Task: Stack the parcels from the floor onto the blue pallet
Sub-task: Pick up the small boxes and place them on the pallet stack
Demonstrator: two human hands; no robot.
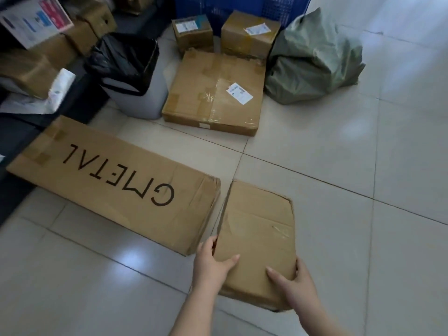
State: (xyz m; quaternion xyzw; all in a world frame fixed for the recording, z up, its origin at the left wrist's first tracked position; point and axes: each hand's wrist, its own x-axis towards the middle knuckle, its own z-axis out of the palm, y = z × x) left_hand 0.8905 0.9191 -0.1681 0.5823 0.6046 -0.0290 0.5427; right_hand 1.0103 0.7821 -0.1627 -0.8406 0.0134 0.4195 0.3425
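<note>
Thumbs lie flat on the lid of the small flat box (257, 241), while the other fingers of each hand wrap its near corners. The left hand (213, 260) holds the near left corner and the right hand (293, 280) the near right corner, both curled round the cardboard. The box sits on the floor tiles (363, 166), just beside the end of the long box (106, 183) printed with letters.

To lift well, I would slide the fingers further under the base, since the lid is creased and soft and could buckle if squeezed only at the edge. Raise it level and clear of its long neighbour.

The blue pallet (232, 8) stands at the far wall, behind a big square box (213, 93), two small cartons (249, 32) and a green sack (315, 57). Those look like they still wait on the floor.
</note>
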